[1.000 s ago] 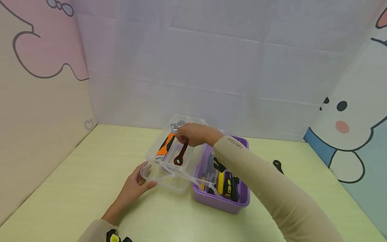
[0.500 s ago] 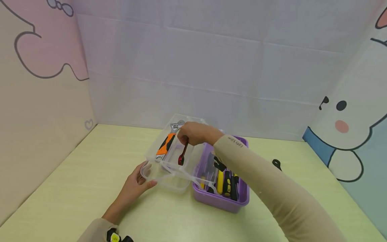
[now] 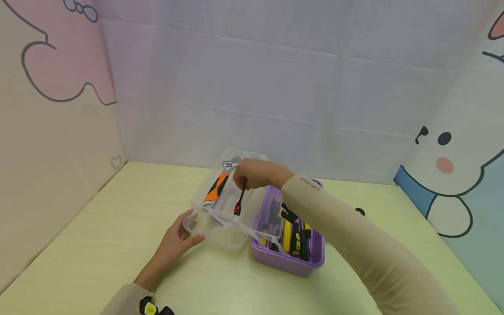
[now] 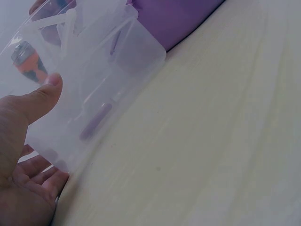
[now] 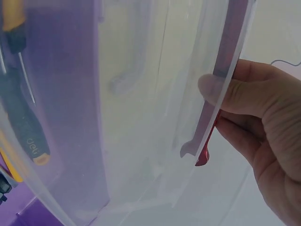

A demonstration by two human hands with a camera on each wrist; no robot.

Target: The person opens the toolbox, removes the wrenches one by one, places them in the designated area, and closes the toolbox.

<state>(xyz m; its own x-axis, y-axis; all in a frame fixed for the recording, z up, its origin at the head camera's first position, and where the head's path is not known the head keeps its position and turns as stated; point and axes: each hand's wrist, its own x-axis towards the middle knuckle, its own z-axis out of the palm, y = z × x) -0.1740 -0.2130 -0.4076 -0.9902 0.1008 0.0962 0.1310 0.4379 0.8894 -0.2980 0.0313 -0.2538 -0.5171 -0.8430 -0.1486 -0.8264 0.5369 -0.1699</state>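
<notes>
In the head view, my right hand [image 3: 253,173] pinches a dark red combination wrench [image 3: 238,206] over a compartment of the clear plastic lid [image 3: 252,197]. Its lower end points down into the compartment. The right wrist view shows the thumb against the wrench [image 5: 207,136] behind a clear wall, with the open end low. My left hand [image 3: 173,238] grips the lid's near left edge, thumb on one side and fingers on the other. Beside the red wrench lies an adjustable wrench [image 3: 216,188] with an orange and black handle.
The purple toolbox [image 3: 283,262] stands right of the lid and joins it. Several yellow and black handled tools [image 3: 295,240] fill it. A black ring-shaped end [image 3: 360,211] pokes out behind the right sleeve. A pale wall rises behind the table [image 3: 98,227].
The red wrench has turned in my right hand from its flat face to its narrow edge and shifted slightly right. My left hand and the lid have stayed put.
</notes>
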